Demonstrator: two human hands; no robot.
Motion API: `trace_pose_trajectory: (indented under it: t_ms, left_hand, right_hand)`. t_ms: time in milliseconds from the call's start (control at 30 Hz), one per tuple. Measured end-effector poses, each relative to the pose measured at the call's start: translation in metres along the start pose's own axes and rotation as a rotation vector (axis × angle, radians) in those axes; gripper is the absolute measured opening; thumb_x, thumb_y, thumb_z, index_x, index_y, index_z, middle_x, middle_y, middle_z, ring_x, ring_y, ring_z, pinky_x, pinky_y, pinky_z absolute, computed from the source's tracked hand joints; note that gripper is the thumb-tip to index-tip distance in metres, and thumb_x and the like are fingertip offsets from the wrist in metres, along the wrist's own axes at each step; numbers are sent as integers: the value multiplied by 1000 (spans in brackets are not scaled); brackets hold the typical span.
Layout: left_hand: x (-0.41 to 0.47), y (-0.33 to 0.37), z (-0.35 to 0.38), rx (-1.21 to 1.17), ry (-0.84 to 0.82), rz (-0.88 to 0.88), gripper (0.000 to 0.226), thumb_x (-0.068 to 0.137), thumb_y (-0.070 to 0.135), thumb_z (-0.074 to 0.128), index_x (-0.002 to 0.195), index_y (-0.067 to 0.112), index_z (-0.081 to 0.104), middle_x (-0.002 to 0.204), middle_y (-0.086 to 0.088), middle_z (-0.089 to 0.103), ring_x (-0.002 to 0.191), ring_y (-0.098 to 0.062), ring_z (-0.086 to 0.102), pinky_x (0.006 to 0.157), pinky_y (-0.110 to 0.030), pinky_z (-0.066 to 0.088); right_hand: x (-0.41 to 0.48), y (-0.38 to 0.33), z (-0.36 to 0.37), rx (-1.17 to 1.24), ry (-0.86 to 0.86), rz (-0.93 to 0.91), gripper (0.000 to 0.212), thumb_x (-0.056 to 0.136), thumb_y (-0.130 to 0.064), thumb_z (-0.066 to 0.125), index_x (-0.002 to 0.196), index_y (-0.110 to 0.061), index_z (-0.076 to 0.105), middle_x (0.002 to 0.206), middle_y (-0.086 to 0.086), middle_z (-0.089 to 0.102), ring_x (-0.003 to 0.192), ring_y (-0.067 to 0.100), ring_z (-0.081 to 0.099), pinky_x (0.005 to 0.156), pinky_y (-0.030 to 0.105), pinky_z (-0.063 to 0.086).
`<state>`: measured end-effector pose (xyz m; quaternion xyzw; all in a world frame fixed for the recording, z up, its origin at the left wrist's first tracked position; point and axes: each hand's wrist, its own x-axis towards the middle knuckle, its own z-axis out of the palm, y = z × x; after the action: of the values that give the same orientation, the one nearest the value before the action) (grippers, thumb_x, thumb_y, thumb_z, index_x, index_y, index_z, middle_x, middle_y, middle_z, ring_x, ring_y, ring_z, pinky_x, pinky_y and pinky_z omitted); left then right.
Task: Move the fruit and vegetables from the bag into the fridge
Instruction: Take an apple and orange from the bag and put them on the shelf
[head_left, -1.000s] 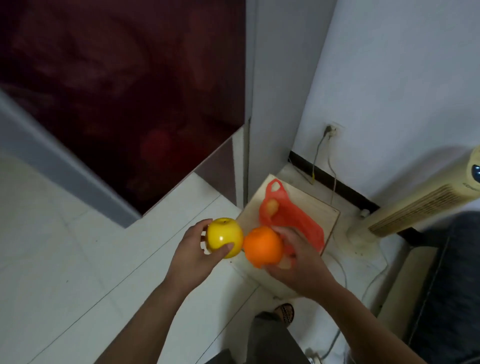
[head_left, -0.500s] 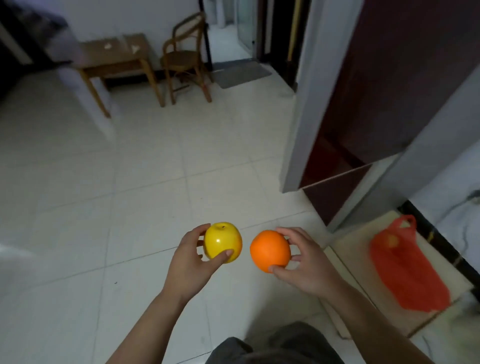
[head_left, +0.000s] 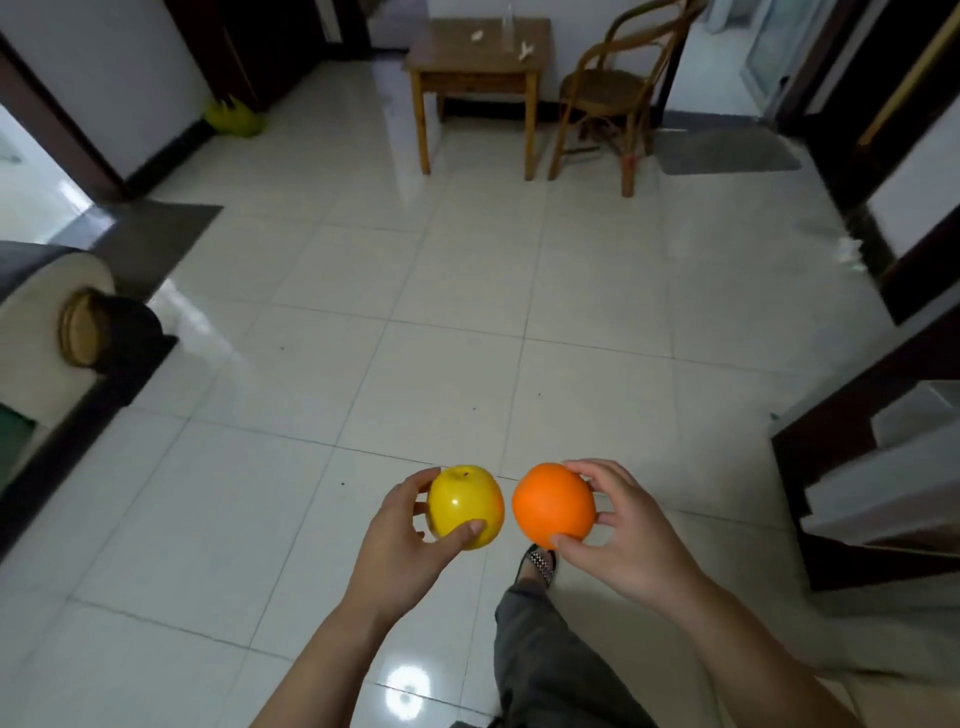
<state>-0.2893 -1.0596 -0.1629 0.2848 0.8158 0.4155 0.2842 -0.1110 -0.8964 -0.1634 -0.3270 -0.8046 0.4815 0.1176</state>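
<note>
My left hand (head_left: 400, 545) grips a yellow apple (head_left: 465, 506), thumb below and fingers round its left side. Beside it, my right hand (head_left: 618, 530) holds an orange (head_left: 553, 504) by the fingertips. The two fruits are side by side, a small gap apart, held low in front of me over the tiled floor. The red bag is out of view. At the right edge stands a dark red and grey appliance body (head_left: 883, 467), blurred; I cannot tell whether it is the fridge.
A wooden table (head_left: 480, 57) and a cane chair (head_left: 605, 98) stand at the far wall. A sofa arm (head_left: 47, 332) juts in at the left. Grey mats (head_left: 161, 228) lie by the doorways. My leg and sandal (head_left: 540, 561) are below the hands.
The view has swung left, away from the red bag and the dark red door, to the open room. Both hands keep the apple and the orange in front of me.
</note>
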Motion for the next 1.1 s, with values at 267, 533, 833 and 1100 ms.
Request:
trace_pose_trajectory:
  t_ms: [267, 533, 833, 1100]
  left_hand:
    - [158, 71, 11, -14, -2, 52, 67, 68, 36, 80, 126, 32, 47, 127, 7, 50, 106, -11, 55, 78, -23, 52]
    - [299, 164, 57, -3, -12, 245, 69, 66, 37, 81, 126, 31, 48, 126, 10, 48, 106, -12, 54, 77, -24, 51]
    - [439, 280, 182, -77, -293, 435, 77, 68, 32, 81, 134, 30, 41, 126, 8, 47, 109, -14, 52, 76, -23, 48]
    - [561, 412, 310, -17, -623, 657, 79, 69, 39, 77, 136, 31, 38, 124, 11, 45, 107, -12, 51, 85, -34, 51]
  right_hand:
    - [154, 1, -64, 69, 24, -46, 63, 61, -34, 74, 115, -43, 44, 123, -28, 37, 113, -3, 43, 82, 18, 46]
    - [257, 8, -163, 103, 203, 15, 67, 65, -26, 81, 119, -40, 43, 123, -20, 41, 109, 0, 46, 77, 15, 45]
    - [309, 55, -286, 108, 603, 161, 67, 61, -28, 81, 118, -38, 45, 118, -24, 44, 106, 0, 49, 78, 17, 47]
    - [360, 88, -405, 163, 979, 268, 72, 59, -30, 83, 120, -38, 45, 122, -18, 43, 112, 2, 47, 79, 20, 50]
